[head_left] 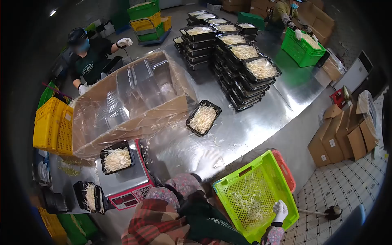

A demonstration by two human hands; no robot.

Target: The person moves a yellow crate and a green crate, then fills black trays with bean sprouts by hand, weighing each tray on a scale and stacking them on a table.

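Observation:
My right hand (280, 210), in a white glove, is over the right side of a lime-green crate (218, 190) with loose bean sprouts (251, 200) scattered in it; its fingers are curled and what they hold is hidden. My left hand (209, 163), also gloved, is smeared by motion above the steel table (253, 126), near the crate's upper left corner. A black tray of sprouts (116, 160) sits on the red-edged scale (139, 175). Another filled tray (203, 118) lies on the table, and a third (90, 197) stands left of the scale.
A large lined carton (134, 132) holds clear lids. Behind it are a co-worker (92, 61) and yellow crates (53, 126). Stacked filled trays (245, 87) stand at the back. Another person (281, 14) touches a green crate (300, 51). Cardboard boxes (343, 134) stand at right.

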